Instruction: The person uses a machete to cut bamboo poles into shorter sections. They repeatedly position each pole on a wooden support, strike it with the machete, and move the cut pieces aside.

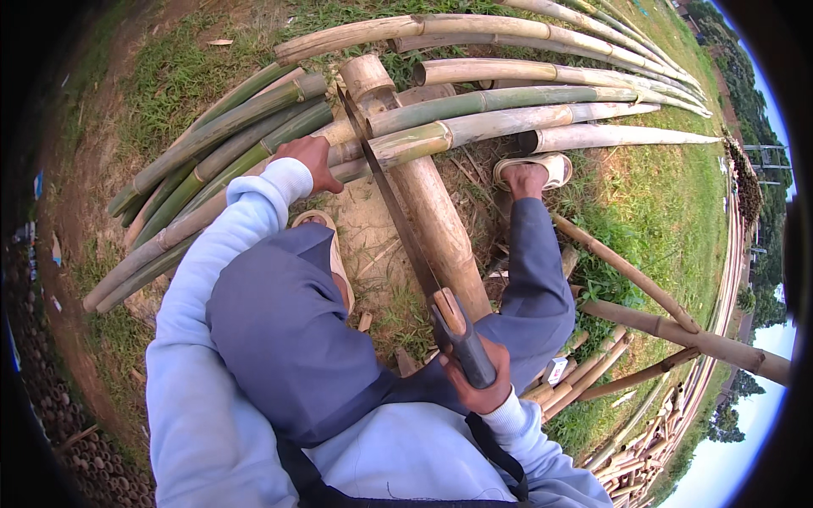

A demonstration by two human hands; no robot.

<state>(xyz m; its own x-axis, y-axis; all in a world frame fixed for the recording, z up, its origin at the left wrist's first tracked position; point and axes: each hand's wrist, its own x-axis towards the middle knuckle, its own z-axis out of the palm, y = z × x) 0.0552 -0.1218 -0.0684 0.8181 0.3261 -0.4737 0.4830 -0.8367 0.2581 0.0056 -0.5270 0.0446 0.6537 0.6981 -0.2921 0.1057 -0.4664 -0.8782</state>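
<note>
Long bamboo poles [525, 100] fanned out over the grass before us, several lying across a thick bamboo log [434, 216]. Our saw [412, 237] slanted over the log, its blade crossing the poles. Our right hand [489, 396] gripped its handle; our left hand [312, 161] clasped a pale pole [157, 251] beside the blade.

Soft, bright daylight; fisheye distortion curves the dark-rimmed edges.

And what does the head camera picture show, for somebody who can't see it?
Someone's right hand holds a saw across a bamboo pole that the left hand clasps. A thick bamboo log lies beneath; more poles lie over grass.
</note>
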